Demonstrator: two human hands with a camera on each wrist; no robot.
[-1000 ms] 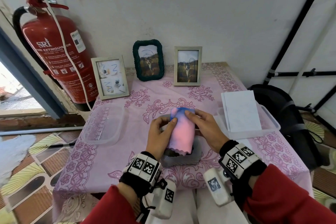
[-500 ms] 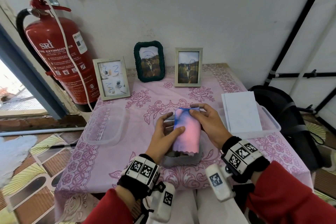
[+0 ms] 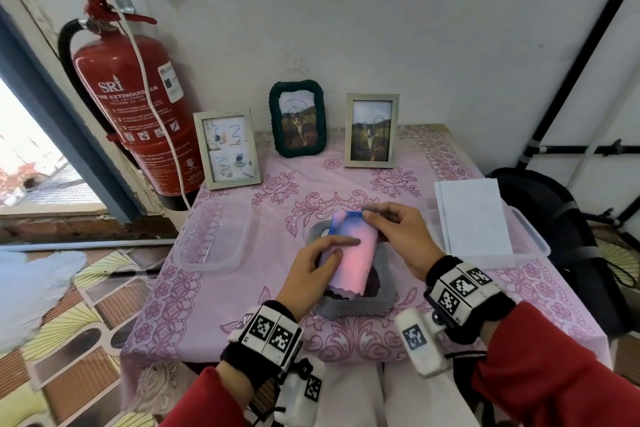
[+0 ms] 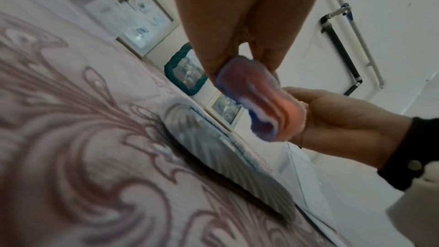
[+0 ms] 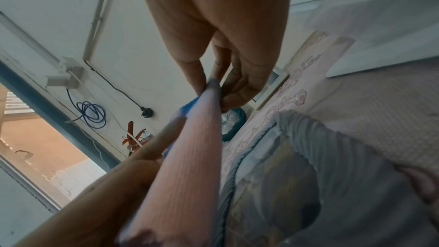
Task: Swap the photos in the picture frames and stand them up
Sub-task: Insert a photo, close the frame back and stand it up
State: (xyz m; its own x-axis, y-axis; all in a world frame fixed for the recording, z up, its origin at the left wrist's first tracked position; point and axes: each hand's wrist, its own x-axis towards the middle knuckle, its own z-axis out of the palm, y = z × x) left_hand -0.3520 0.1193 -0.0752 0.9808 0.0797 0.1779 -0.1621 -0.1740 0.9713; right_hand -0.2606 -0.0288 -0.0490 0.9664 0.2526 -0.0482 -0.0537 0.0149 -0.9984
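A grey ribbed picture frame (image 3: 356, 303) lies flat on the pink tablecloth (image 3: 242, 305), seen too in the left wrist view (image 4: 213, 149) and the right wrist view (image 5: 316, 157). Both hands hold a pink and blue cloth (image 3: 353, 253) just above it. My left hand (image 3: 341, 248) grips the cloth's left edge. My right hand (image 3: 366, 213) pinches its far corner (image 5: 213, 85). The cloth (image 4: 261, 104) sags between the hands. Three frames stand at the wall: a pale frame (image 3: 227, 149), a dark green frame (image 3: 298, 118) and another pale frame (image 3: 372, 130).
A red fire extinguisher (image 3: 131, 107) stands left of the table. A clear plastic tub (image 3: 214, 236) sits on the left. Another tub (image 3: 533, 243) on the right holds white sheets (image 3: 474, 215). A black bag (image 3: 561, 218) is beside the table's right edge.
My left hand has slid from the cloth's far edge down its left side. My right hand kept hold of the far corner.
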